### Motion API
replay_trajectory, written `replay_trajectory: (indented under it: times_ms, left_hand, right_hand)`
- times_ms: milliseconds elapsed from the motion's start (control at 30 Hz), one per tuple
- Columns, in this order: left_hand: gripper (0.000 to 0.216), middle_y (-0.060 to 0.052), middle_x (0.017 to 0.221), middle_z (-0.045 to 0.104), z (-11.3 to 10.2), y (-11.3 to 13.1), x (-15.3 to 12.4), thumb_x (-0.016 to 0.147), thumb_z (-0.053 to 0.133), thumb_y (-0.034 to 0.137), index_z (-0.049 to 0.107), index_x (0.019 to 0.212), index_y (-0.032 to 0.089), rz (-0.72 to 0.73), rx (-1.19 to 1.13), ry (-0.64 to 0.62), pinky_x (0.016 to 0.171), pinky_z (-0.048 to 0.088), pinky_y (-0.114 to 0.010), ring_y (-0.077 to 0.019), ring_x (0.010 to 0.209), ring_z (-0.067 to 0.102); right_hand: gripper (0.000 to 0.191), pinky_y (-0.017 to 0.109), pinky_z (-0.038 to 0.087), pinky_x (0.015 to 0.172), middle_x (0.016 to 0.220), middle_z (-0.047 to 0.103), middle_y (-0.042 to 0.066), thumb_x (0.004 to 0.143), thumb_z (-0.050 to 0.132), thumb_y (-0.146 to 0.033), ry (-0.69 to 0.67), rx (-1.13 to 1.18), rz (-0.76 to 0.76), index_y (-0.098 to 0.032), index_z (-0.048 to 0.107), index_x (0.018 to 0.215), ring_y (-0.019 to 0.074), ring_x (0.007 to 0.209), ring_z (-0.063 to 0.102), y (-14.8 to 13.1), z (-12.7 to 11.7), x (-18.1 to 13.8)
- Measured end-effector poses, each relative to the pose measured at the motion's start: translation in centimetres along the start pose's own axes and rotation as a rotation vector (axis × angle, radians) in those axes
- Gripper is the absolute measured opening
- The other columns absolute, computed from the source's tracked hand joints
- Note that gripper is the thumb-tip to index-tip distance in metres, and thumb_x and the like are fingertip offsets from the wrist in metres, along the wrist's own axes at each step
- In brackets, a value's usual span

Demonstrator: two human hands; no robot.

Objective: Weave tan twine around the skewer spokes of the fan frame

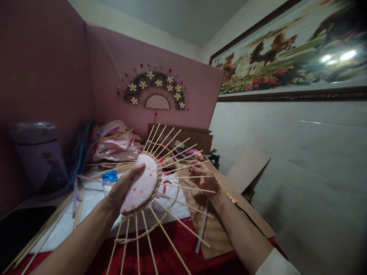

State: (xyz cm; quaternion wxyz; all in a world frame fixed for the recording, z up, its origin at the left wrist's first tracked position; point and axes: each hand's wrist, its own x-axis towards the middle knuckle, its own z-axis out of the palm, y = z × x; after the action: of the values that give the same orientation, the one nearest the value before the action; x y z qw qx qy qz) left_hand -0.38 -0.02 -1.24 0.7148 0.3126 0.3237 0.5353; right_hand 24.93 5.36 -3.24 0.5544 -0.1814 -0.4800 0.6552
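Your left hand (124,187) grips the fan frame (158,179) by its pink panel (143,185), thumb across the front, above the desk's red cloth (174,235). The frame's long axis runs from far to near, its sticks (183,223) spreading rightward. Your right hand (203,177) is nearer the stick tips, its fingers bent; you can't tell whether they pinch anything. The twine ring (179,187) lies left of those fingers, between them and the panel.
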Motion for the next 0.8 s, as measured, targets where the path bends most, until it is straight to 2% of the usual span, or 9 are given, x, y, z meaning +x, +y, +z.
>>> replay_trajectory:
  times_ms: [167,333,600,700,800]
  left_hand:
    - [0.019,-0.015,0.074,0.073,0.0,0.4,0.1,0.079,0.054,0.018,0.066,0.088,0.005,-0.030,0.007,0.004,0.061,0.056,-0.028,-0.0216,0.062,0.069]
    - [0.019,-0.016,0.076,0.073,-0.2,0.7,0.0,0.078,0.056,0.019,0.067,0.087,0.006,-0.106,0.001,-0.048,0.062,0.057,-0.030,-0.0236,0.062,0.069]
    - [0.015,-0.014,0.070,0.073,-0.2,1.4,-0.1,0.076,0.057,0.016,0.067,0.083,0.007,-0.109,0.064,0.081,0.052,0.057,-0.027,-0.0221,0.054,0.068]
    - [0.016,-0.015,0.064,0.071,0.0,1.5,-0.3,0.077,0.056,0.017,0.066,0.078,0.005,-0.140,0.101,0.053,0.044,0.055,-0.026,-0.0216,0.047,0.066]
    - [0.016,-0.015,0.064,0.071,-0.2,1.3,-0.3,0.076,0.057,0.018,0.066,0.078,0.005,-0.162,0.131,0.015,0.045,0.054,-0.027,-0.0220,0.049,0.066]
  right_hand:
    - [0.016,0.016,0.039,0.049,0.068,0.054,-0.003,0.067,0.069,-0.014,0.013,-0.041,-0.069,-0.017,0.064,0.082,0.0047,0.053,0.045,-0.5,-0.7,0.4]
    - [0.019,0.018,0.039,0.050,0.069,0.054,-0.003,0.065,0.068,-0.014,0.037,-0.031,-0.118,-0.017,0.064,0.084,0.0052,0.053,0.045,-1.0,-1.4,0.9]
    - [0.019,0.019,0.036,0.046,0.069,0.053,-0.003,0.067,0.069,-0.017,0.101,-0.037,-0.203,-0.019,0.063,0.086,0.0049,0.050,0.039,-1.8,-1.9,0.8]
    - [0.021,0.019,0.034,0.043,0.072,0.053,-0.002,0.064,0.071,-0.020,0.111,-0.071,-0.222,-0.020,0.062,0.084,0.0052,0.049,0.038,-1.9,-2.0,0.9]
    - [0.022,0.018,0.031,0.039,0.071,0.051,-0.003,0.063,0.073,-0.023,0.133,-0.129,-0.252,-0.021,0.061,0.081,0.0049,0.047,0.035,-1.9,-2.0,1.1]
